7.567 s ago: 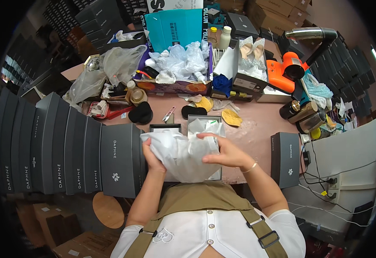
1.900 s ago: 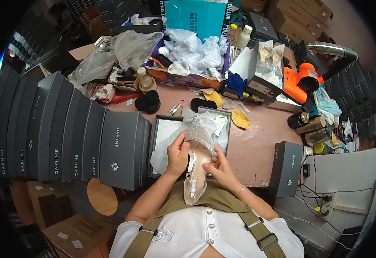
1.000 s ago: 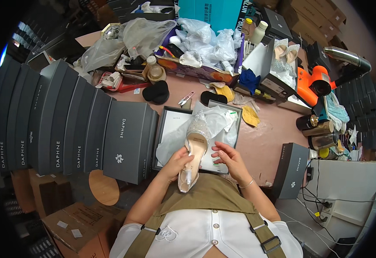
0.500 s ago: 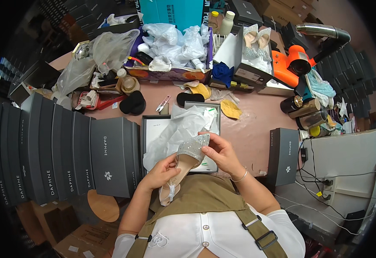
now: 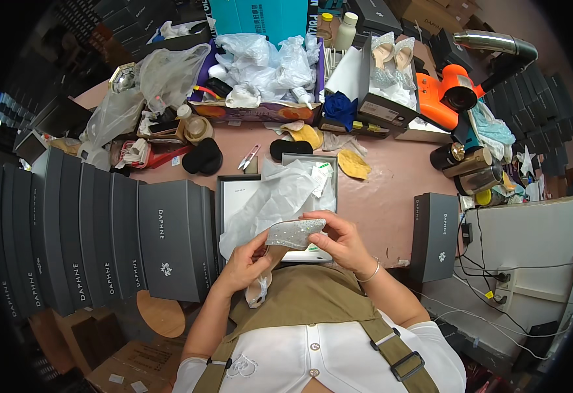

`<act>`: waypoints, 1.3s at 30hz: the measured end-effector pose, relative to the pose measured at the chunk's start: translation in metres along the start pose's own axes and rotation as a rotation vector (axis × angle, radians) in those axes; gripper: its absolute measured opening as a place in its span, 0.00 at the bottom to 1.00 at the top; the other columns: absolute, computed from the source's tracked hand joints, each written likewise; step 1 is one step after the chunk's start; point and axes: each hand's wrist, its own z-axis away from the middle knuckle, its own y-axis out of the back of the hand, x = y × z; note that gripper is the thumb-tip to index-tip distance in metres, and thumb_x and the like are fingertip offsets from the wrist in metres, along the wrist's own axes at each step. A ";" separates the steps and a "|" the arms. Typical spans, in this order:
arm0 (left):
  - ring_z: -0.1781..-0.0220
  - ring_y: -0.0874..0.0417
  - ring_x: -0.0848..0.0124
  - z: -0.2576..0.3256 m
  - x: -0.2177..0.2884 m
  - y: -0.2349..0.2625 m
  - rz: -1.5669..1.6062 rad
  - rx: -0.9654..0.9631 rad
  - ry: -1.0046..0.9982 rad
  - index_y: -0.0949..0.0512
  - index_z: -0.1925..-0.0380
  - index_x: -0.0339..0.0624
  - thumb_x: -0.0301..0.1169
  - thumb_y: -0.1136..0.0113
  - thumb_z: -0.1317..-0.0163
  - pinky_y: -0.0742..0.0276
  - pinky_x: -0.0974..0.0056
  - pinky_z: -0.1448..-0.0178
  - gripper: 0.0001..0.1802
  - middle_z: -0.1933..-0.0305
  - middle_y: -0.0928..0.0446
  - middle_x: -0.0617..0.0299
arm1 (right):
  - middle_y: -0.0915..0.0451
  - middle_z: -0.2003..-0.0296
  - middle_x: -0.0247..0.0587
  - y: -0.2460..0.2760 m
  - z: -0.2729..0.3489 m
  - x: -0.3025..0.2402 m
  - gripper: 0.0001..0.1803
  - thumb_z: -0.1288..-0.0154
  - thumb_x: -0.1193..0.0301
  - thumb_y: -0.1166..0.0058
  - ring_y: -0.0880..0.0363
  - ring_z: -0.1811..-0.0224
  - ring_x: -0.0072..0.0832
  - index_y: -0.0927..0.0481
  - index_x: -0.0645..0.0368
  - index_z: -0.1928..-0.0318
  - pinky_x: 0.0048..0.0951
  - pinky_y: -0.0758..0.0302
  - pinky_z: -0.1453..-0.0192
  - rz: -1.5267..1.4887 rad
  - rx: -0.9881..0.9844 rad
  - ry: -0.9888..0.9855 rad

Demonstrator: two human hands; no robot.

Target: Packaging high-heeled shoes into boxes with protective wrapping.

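Between my two hands is a glittery silver sandal [image 5: 293,235], held over the near edge of the table. My left hand [image 5: 246,265] is closed round its side near the middle. My right hand [image 5: 336,242] pinches the end of the sparkling upper between thumb and fingers. The sandal's beige inner sole shows only in part, and its other end, with a clear wrap [image 5: 258,293], points down toward my apron. Just beyond lies an open shoebox [image 5: 229,213] with white tissue paper [image 5: 267,193] spilling in it.
Dark grey shoeboxes [image 5: 172,239] stand in a row at the left, and one more box [image 5: 432,239] stands at the right. Small scissors [image 5: 250,157], black pads [image 5: 202,157] and a yellow cloth [image 5: 352,165] lie behind the open box. An orange blower [image 5: 445,98] and another box of sandals [image 5: 391,111] are farther back.
The sandal has been tilted, its glittery upper now lying nearly level and more of the sole hidden. My right hand has come slightly lower and nearer.
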 end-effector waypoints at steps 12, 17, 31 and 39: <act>0.66 0.21 0.70 0.008 0.020 -0.003 -0.270 0.175 -0.077 0.35 0.36 0.41 0.24 0.49 0.43 0.26 0.67 0.58 0.31 0.60 0.20 0.48 | 0.25 0.47 0.43 -0.006 -0.003 -0.003 0.21 0.36 0.76 0.46 0.27 0.44 0.29 0.28 0.63 0.42 0.29 0.31 0.40 -0.124 -0.017 0.033; 0.67 0.19 0.68 0.008 0.021 -0.003 -0.340 0.206 -0.134 0.36 0.35 0.42 0.24 0.49 0.42 0.25 0.66 0.59 0.31 0.59 0.21 0.47 | 0.26 0.44 0.46 -0.004 -0.003 0.003 0.24 0.35 0.76 0.46 0.28 0.41 0.31 0.31 0.64 0.39 0.33 0.33 0.36 -0.217 -0.003 0.000; 0.76 0.19 0.67 -0.018 -0.012 0.012 0.860 -0.246 0.405 0.30 0.55 0.35 0.33 0.55 0.32 0.21 0.68 0.74 0.13 0.71 0.23 0.53 | 0.28 0.44 0.39 -0.015 -0.025 0.009 0.25 0.34 0.79 0.50 0.27 0.48 0.24 0.33 0.62 0.37 0.24 0.25 0.47 -0.042 -0.029 -0.002; 0.83 0.31 0.80 -0.016 -0.025 -0.006 1.245 -0.271 0.306 0.39 0.37 0.29 0.36 0.60 0.31 0.32 0.75 0.81 0.27 0.74 0.28 0.63 | 0.27 0.46 0.43 -0.023 -0.030 0.020 0.24 0.37 0.79 0.47 0.26 0.48 0.27 0.29 0.61 0.40 0.27 0.23 0.48 0.051 -0.007 0.042</act>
